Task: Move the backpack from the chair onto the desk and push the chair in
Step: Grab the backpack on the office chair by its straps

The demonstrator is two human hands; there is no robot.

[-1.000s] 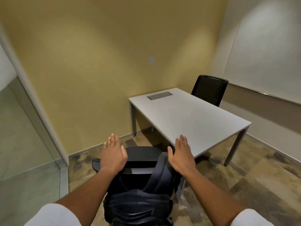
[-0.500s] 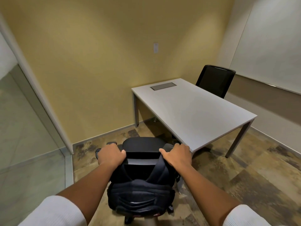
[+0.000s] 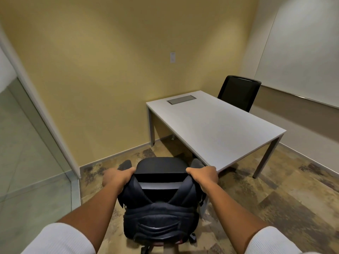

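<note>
Nearest, a dark navy padded fabric backpack [image 3: 160,215] is hanging over the back of a black wheeled office chair [image 3: 161,166]. The left hand [image 3: 117,177] is gripping its upper left corner and the right hand [image 3: 204,176] its upper right corner. Just beyond on the right, a light grey rectangular desk [image 3: 214,125] is standing, with a second black chair [image 3: 238,94] at its far side.

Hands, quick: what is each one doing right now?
Left hand: closed on the backpack at its upper left corner.
Right hand: closed on the backpack at its upper right corner.
</note>
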